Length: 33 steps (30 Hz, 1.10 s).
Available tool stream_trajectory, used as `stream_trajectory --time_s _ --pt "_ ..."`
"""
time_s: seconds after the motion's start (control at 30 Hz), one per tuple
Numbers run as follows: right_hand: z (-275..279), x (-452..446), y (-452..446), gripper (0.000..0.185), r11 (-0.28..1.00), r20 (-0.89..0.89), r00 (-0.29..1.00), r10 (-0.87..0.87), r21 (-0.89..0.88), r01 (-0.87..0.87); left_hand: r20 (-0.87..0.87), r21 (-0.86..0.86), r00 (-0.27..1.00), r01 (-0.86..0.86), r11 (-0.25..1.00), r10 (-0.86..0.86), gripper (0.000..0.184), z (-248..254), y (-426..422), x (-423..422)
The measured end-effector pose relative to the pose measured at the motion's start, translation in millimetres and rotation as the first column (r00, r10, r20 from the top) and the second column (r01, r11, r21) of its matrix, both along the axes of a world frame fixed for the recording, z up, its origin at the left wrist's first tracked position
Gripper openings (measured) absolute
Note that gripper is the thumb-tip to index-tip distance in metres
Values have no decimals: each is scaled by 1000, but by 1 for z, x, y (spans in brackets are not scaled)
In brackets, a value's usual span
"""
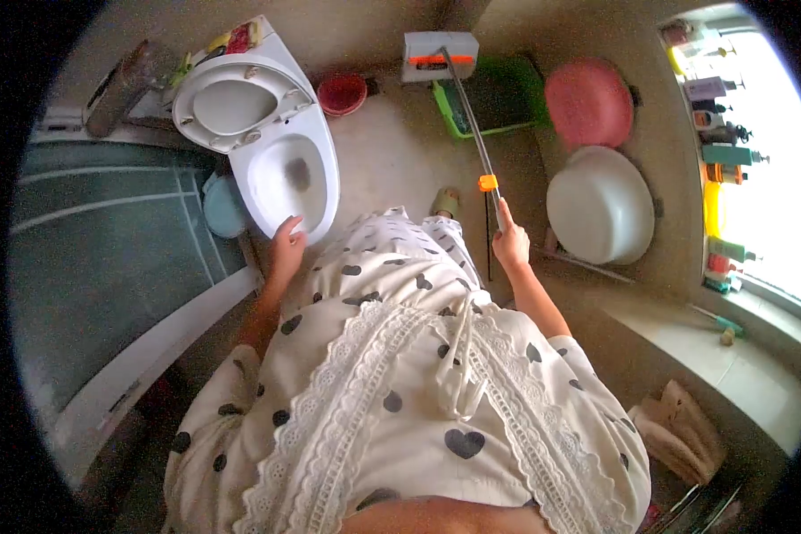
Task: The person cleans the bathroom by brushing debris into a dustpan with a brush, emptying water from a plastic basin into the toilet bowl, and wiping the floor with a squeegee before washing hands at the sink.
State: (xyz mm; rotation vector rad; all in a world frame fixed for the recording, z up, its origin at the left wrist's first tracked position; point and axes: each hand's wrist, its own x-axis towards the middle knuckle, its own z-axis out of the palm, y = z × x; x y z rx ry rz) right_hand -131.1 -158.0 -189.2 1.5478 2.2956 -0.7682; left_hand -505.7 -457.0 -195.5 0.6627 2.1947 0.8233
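Flat mop [477,133], metal pole: slanted from the right hand [510,245] to the wall edge of the floor [378,147]. Mop head [420,67], white with an orange band: overlapped the near-left corner of view of the green tub [450,116]; contact with the floor could not be told. Orange clip [488,182]: on the pole, just beyond the right hand.

Right hand: closed firmly round the pole, one digit laid along it. Left hand [287,242]: half open, fingers loosely bent, beside the front rim of the toilet [327,169]; touch could not be told.

Room for moving: a strip of floor between the toilet's right edge and the tub's left edge, with one green slipper [448,203] at its near end.

Red basin [341,93]: at the strip's far-left corner. Pink basin [589,102] and white basin [601,205]: beyond the pole, along the right-hand wall. Bottles [707,87]: along the windowsill.
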Motion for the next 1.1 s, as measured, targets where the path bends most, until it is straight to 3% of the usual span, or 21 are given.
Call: stream_trajectory --time_s 0.07,0.2,0.33,0.43,0.5,0.63,0.7,0.77,0.8,0.83,0.87,0.93,0.97,1.0,1.07,1.1 --pt "3 -3 -6 78 1000 -15 1000 -11 -14 11 25 72 995 -100 992 99 35 0 7 -2" --pt "-7 -22 -17 78 997 48 999 7 -75 -4 -6 -10 1000 -15 1000 15 35 -10 7 -15" --pt "6 -34 12 74 999 -88 996 -4 -44 0 111 -91 991 84 992 -74 38 15 82 0" --pt "19 -10 6 73 999 -151 988 -34 -43 28 206 24 969 134 991 -136 39 -23 116 15" --pt "35 20 -20 71 998 -189 980 -57 -48 49 352 154 914 158 975 -204 42 -42 139 33" --pt "72 32 -50 68 999 -235 971 -46 -20 42 662 44 741 110 993 -111 53 -9 212 54" --pt "90 17 -51 65 1000 -245 969 -13 -20 8 776 -31 628 -59 998 61 68 -9 245 58" --pt "94 2 -53 62 998 -299 953 53 -18 -61 826 -168 488 -264 950 282 72 -21 275 59" --pt "98 -6 -53 60 995 -323 942 86 -13 -95 877 -186 367 -337 923 311 67 -32 287 55" --pt "115 -22 -55 46 998 -305 952 35 -42 -50 980 -86 130 -405 910 151 56 -43 293 46" --pt "117 -26 -58 45 997 -309 949 66 -17 -75 939 -222 72 -618 754 335 55 -2 308 57" --pt "120 -30 -64 42 995 -316 943 102 43 -94 912 -274 33 -690 670 408 56 3 315 50" --pt "123 -31 -64 38 984 -235 961 144 138 -113 872 -359 -3 -683 636 490 57 10 320 47" --pt "140 -36 -60 30 949 -143 968 208 269 -164 884 -344 -16 -700 626 468 58 15 320 45" --pt "148 -24 -52 22 958 59 980 188 209 -196 906 -314 -41 -734 603 422 58 18 318 40" --pt "151 -22 -47 21 978 126 980 153 124 -169 907 -268 10 -759 593 422 60 19 319 42"
